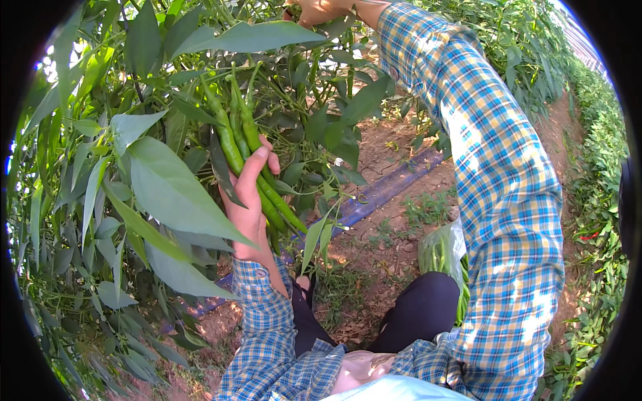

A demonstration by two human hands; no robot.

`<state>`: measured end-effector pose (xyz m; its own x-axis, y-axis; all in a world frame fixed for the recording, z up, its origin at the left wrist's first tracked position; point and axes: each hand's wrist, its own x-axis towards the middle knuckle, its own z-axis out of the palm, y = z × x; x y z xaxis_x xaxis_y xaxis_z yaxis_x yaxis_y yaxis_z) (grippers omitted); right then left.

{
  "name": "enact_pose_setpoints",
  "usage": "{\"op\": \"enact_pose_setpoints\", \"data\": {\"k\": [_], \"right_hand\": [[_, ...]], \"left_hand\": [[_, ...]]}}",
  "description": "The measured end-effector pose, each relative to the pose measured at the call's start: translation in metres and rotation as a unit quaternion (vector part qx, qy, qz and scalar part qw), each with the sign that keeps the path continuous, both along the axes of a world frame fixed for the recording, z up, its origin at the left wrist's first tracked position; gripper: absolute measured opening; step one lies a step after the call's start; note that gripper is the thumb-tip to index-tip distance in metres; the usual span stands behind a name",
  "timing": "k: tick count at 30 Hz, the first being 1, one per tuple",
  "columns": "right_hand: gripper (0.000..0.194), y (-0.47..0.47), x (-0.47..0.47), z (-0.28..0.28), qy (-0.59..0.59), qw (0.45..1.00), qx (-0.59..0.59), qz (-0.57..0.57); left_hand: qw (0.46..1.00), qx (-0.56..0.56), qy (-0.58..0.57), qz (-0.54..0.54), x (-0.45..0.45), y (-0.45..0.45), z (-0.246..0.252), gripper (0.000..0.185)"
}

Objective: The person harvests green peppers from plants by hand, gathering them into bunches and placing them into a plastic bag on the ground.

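Note:
My left hand [247, 220] grips a small bundle of long green chili peppers [249, 128]. Their stems point up, and their tips stick out below my palm. My thumb lies across the bundle, while a narrow leaf hides part of the palm. At the top edge, my right hand [321, 11] reaches into the pepper plant [180, 205]. Leaves and the edge of the view cover its fingers, so whether it holds anything cannot be seen. A broad leaf [251, 37] spreads just beneath it.
A clear plastic bag [455, 235] with many green peppers stands beside my bent right knee [426, 301]. Along the plants' base, a blue-purple strip [381, 195] crosses the dry soil [386, 145]. Another row of plants [597, 185] grows at the right. Large leaves [175, 185] crowd my left forearm.

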<state>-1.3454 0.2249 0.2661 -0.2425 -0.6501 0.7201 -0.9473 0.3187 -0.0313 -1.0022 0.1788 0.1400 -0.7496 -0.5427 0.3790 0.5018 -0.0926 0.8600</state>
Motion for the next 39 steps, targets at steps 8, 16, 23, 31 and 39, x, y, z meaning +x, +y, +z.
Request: {"op": "enact_pose_setpoints", "data": {"k": [8,16,23,31,39], "right_hand": [[0.026,0.006,0.010,-0.005,0.021,1.000,-0.016,-0.010],[0.025,0.018,0.003,-0.007,0.031,0.999,-0.041,0.008],[0.028,0.047,0.045,-0.022,0.138,0.986,-0.045,-0.085],[0.028,0.069,0.037,0.022,0.035,0.996,-0.047,0.066],[0.026,0.089,0.047,0.154,-0.022,0.955,0.296,-0.019]], "left_hand": [[1.000,0.001,0.009,-0.008,-0.005,-0.008,-0.003,0.036],[1.000,-0.002,-0.010,0.003,-0.003,-0.002,0.001,0.036],[1.000,0.002,-0.007,-0.003,-0.002,0.002,0.002,0.037],[1.000,0.002,0.007,-0.008,-0.007,-0.001,-0.002,0.033],[1.000,-0.006,-0.010,-0.006,-0.001,-0.001,0.001,0.033]]}}
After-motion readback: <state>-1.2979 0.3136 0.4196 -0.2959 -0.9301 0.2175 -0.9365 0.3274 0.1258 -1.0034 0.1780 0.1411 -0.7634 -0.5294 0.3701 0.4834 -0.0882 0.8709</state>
